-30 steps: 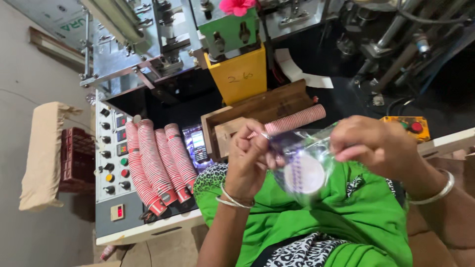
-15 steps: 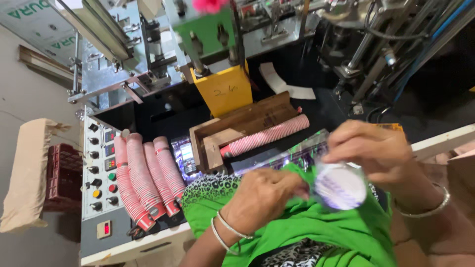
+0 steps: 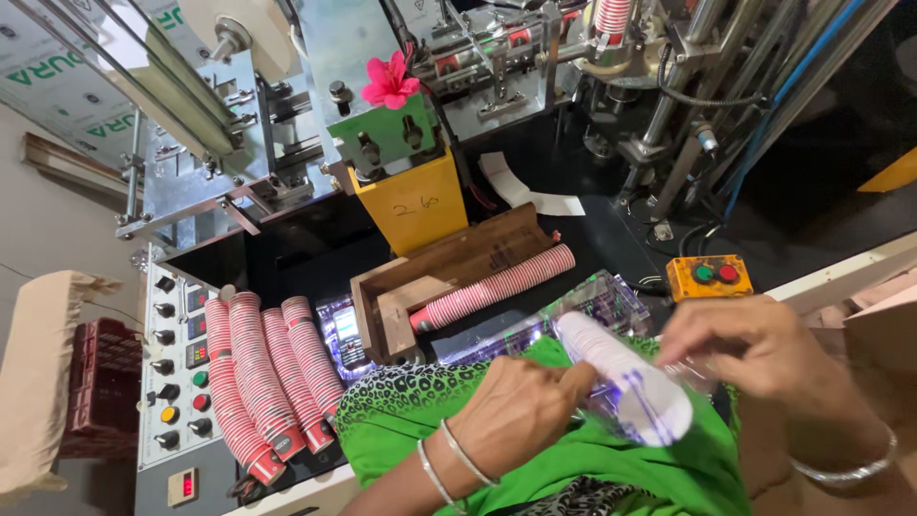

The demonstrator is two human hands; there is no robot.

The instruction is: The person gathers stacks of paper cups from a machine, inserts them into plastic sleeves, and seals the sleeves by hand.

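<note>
A stack of white paper cups inside a clear plastic bag (image 3: 626, 390) is held low in the picture, just above the green cloth (image 3: 592, 459) on the person's lap. Half a second ago the round white end of the stack was turned up toward the camera. Now the stack is tipped on its side, with one end pointing up and to the left and the open end pointing down and to the right. The bag is pulled further along the cups than before.

The left hand (image 3: 516, 411) is curled at the upper end of the stack, and its fingers are closed on the bag and cups there. A second ago this hand was up by the bag's mouth; now it is lower and closer to the body. The right hand (image 3: 755, 349) is laid over the far side of the bag, with fingers bent and pinched on the clear plastic. What sits under its fingertips cannot be seen.

So the cups look mostly slipped into the bag, and the bag end seems to be what is handled now.

More stacks of red and white striped paper cups (image 3: 267, 377) are laid beside the grey button panel (image 3: 177, 382). One long striped stack (image 3: 492, 287) is rested in the brown wooden tray (image 3: 449, 263), well apart from both hands.
</note>
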